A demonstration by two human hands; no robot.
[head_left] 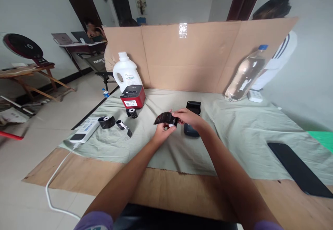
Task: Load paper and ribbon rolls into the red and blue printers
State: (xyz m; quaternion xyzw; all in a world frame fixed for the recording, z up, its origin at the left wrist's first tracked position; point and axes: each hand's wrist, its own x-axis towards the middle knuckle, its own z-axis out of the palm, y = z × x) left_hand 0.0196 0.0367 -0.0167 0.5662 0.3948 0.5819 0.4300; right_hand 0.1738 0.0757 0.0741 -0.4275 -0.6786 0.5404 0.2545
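Note:
Both my hands hold a roll of glossy black ribbon above the cloth, near the middle of the table. My left hand grips it from below, by its white core, fingers curled. My right hand pinches it from the right, and a loose length of ribbon sticks out to the left. Just behind my right hand, partly hidden by it, sits a small dark device with its black lid raised. On the left lie more black rolls: one large, one small and one partly unrolled.
A red and black device stands before a white jug. The white power strip trails a cable off the table. A clear bottle leans on the cardboard screen. At right lies a black phone-like slab. People sit beyond.

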